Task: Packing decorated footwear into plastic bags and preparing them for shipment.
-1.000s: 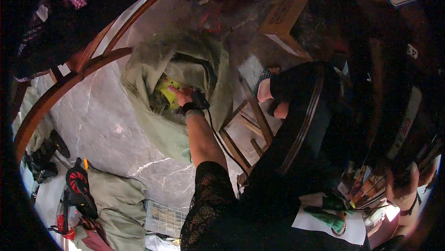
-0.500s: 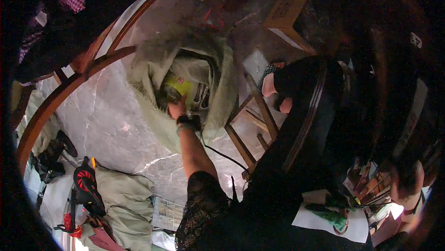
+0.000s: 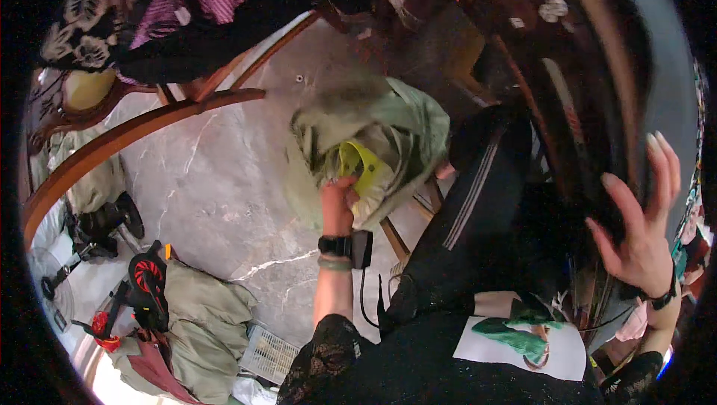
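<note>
A pale green bag (image 3: 407,132) lies open on the marble floor (image 3: 216,196), with a yellow-green item (image 3: 357,162) showing in its mouth. My left hand (image 3: 337,203) is closed on the bag's rim next to that item; a black watch and a green bracelet sit on the wrist. My right hand (image 3: 642,218) is raised at the right with fingers spread, its palm against the dark wooden edge of a table (image 3: 597,106). It holds nothing. My black trouser leg with white stripes (image 3: 478,188) stands beside the bag.
A wooden stool (image 3: 399,237) stands under the bag's right side. A curved wooden chair rail (image 3: 142,132) crosses the left. Another green bag (image 3: 202,323), a red and black tool (image 3: 146,278) and a white basket (image 3: 265,353) lie at the lower left.
The view has swung, so the bag sits further right. My left hand went from reaching into the bag to gripping its rim. My right hand has come up with spread fingers at the table edge.
</note>
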Demonstrator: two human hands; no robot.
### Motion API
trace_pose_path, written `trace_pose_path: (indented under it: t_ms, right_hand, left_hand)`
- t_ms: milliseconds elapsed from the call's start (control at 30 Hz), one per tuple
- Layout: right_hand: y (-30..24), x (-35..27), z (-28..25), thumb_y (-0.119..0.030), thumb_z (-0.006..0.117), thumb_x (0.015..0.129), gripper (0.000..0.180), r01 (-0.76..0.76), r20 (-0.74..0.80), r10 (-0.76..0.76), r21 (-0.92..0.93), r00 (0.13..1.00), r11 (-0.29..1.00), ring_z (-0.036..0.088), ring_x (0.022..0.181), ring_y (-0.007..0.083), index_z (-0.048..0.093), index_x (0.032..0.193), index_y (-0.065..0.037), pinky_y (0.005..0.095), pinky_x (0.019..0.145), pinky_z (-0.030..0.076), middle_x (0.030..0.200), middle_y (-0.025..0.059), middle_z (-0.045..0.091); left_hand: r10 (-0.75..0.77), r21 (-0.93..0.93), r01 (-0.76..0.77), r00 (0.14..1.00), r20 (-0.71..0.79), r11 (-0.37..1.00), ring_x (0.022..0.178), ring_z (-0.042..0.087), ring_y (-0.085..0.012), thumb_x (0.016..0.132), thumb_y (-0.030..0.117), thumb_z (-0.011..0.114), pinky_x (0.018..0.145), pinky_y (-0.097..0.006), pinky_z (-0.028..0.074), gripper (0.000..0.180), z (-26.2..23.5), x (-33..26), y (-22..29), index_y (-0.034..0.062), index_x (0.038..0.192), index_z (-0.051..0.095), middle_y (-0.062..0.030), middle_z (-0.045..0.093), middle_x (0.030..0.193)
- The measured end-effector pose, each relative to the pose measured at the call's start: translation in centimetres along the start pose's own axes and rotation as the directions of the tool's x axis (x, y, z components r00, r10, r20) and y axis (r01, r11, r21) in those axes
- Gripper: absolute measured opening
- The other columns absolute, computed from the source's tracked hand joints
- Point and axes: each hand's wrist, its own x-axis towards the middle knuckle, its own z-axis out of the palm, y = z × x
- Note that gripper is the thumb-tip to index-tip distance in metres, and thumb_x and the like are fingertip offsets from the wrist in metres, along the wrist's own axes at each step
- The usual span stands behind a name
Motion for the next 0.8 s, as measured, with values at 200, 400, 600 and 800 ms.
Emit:
trace_pose_path:
  t_ms: [200,400,600,800]
  right_hand:
    - [1.0,0.6,0.1,-0.021,0.071,0.067,0.050,0.098,-0.148,-0.086,0.078,0.985,0.992,0.026,0.130,0.0425,0.056,0.113,-0.010,0.0545,0.105,0.021,0.141,0.0223,0.029]
    - [2.6,1.7,2.2,-0.024,0.073,0.065,0.050,0.303,-0.338,-0.220,0.216,0.915,0.928,0.026,0.129,0.0366,0.057,0.110,-0.010,0.0510,0.102,0.020,0.138,0.0201,0.032]
    - [3.0,0.4,2.8,-0.025,0.071,0.069,0.049,0.406,-0.467,-0.263,0.237,0.844,0.883,0.027,0.129,0.0355,0.053,0.112,-0.012,0.0519,0.101,0.020,0.136,0.0197,0.034]
    - [3.1,-0.8,3.5,-0.019,0.071,0.071,0.064,0.417,-0.506,-0.231,0.293,0.831,0.860,0.033,0.127,0.0328,0.041,0.127,-0.008,0.0424,0.103,0.026,0.133,0.0183,0.036]
  left_hand:
    - [-0.064,-0.397,0.172,0.961,0.271,0.901,0.054,0.041,-0.0083,0.084,0.010,0.061,0.049,-0.023,0.036,0.009,1.7,-11.9,5.7,0.0076,0.091,0.055,0.0017,0.048,0.069]
    - [0.192,-0.637,-0.010,0.957,0.217,0.771,0.045,0.036,-0.0078,0.087,0.011,0.050,0.044,-0.024,0.037,0.018,0.5,-25.4,12.7,0.0055,0.104,0.055,0.0029,0.039,0.057]
    - [0.686,-0.584,-0.364,0.448,0.573,0.725,0.045,0.032,-0.0087,0.085,0.007,0.045,0.043,-0.025,0.033,0.027,4.2,-35.3,15.9,0.0079,0.112,0.051,0.0031,0.035,0.058]
    - [0.568,-0.535,-0.192,0.240,0.787,0.823,0.059,0.048,-0.0133,0.087,0.007,0.049,0.052,-0.028,0.043,0.011,17.9,-38.1,21.3,0.0136,0.095,0.049,-0.0022,0.049,0.072]
